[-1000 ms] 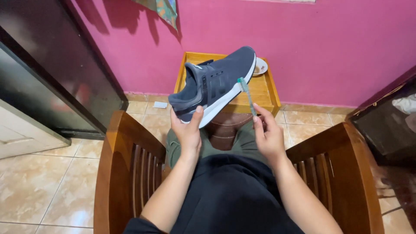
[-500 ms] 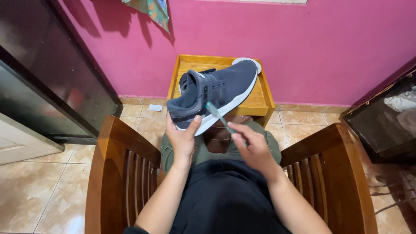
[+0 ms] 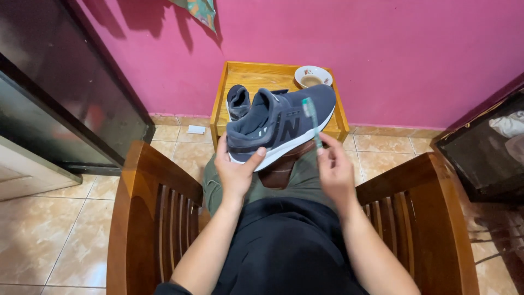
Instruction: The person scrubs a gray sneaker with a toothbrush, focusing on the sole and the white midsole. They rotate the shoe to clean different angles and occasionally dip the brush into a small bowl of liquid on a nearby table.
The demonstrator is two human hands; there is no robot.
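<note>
We hold the dark blue sneaker [image 3: 281, 123] above our lap, its white sole toward us. Our left hand [image 3: 237, 172] grips the sneaker's heel end from below, thumb on the sole edge. Our right hand [image 3: 334, 169], just right of the sneaker, pinches a green toothbrush [image 3: 311, 113] upright against its side. Behind the sneaker, a second shoe [image 3: 238, 101] and a small bowl [image 3: 312, 76] sit on the yellow wooden counter [image 3: 262, 74].

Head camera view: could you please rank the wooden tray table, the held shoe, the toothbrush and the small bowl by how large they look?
1. Wooden tray table
2. Held shoe, nearer the camera, so nearly as wide
3. Toothbrush and small bowl: similar extent, unsure.
</note>
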